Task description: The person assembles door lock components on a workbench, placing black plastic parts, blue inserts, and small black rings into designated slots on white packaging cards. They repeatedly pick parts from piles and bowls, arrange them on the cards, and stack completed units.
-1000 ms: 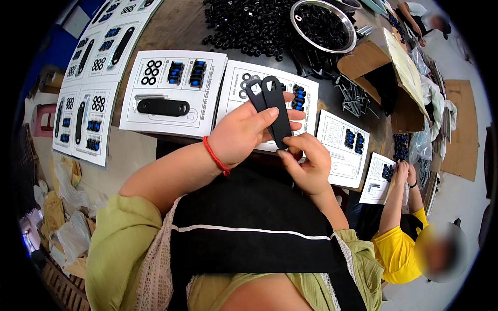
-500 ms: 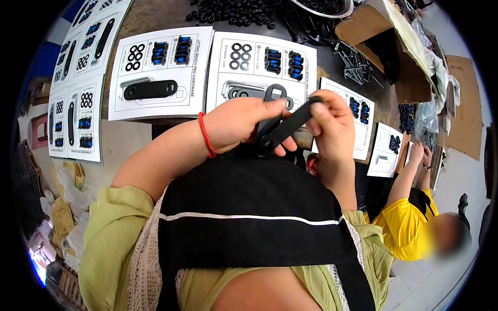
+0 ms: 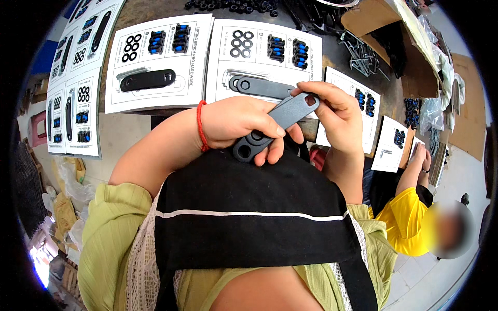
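Note:
A flat dark bar (image 3: 286,115) with rounded ends and holes slants between my two hands, above my lap. My left hand (image 3: 238,122) is closed round its lower part, thumb on top and fingers curled below. Its far end, with a slot-like hole, is pinched between the thumb and fingers of my right hand (image 3: 337,111). Whether a second bar lies under the held one cannot be told. Just beyond my hands, another dark bar (image 3: 267,89) lies on the middle white printed card (image 3: 220,57), below several black washers (image 3: 242,44) and dark bolts with blue bands (image 3: 276,49).
A similar card at left carries a black bar (image 3: 148,81), washers and bolts. More cards (image 3: 78,114) stand at far left. Hex keys (image 3: 360,57) are heaped beside an opened cardboard box (image 3: 410,57). At right sits a co-worker in a yellow sleeve (image 3: 399,220).
The held bar has turned and its broad, holed face now shows. The bar that stuck up beside my left thumb no longer does; one now shows lying on the middle card.

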`<state>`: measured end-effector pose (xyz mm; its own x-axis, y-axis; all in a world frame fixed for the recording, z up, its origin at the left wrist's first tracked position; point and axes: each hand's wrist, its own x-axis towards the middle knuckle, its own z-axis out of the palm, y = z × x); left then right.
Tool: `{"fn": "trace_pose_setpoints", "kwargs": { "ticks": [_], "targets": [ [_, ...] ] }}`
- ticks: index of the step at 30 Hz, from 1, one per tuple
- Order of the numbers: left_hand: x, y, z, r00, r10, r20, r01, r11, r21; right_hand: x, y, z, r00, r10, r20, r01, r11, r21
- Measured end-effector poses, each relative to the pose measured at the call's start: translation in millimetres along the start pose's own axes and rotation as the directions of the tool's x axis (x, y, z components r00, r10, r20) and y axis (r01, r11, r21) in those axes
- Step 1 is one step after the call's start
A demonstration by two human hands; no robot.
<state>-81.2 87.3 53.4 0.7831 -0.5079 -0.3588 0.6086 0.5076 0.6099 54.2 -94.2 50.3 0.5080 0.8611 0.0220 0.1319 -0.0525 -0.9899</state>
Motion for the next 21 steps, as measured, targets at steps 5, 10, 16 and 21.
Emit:
{"fn": "trace_pose_setpoints", "kwargs": {
  "ticks": [5,10,16,21],
  "targets": [
    [3,1,0,0.998,-0.06,0.03,0.06,0.998,0.017,0,1,1,0.992,-0.036,0.117,0.047,0.995,-0.091],
    [5,3,-3,0.994,-0.101,0.029,0.097,0.988,0.12,1,-11,-2,0.953,-0.102,0.285,0.147,0.979,-0.143],
    [7,2,-1,0.991,-0.115,-0.063,0.12,0.99,0.078,-12,-13,-13,0.958,-0.07,0.28,0.15,0.949,-0.276],
    [6,6,4,0.946,-0.041,-0.323,0.132,0.955,0.266,-28,-9,-25,0.988,-0.089,0.123,0.13,0.916,-0.379]
  ]
}}
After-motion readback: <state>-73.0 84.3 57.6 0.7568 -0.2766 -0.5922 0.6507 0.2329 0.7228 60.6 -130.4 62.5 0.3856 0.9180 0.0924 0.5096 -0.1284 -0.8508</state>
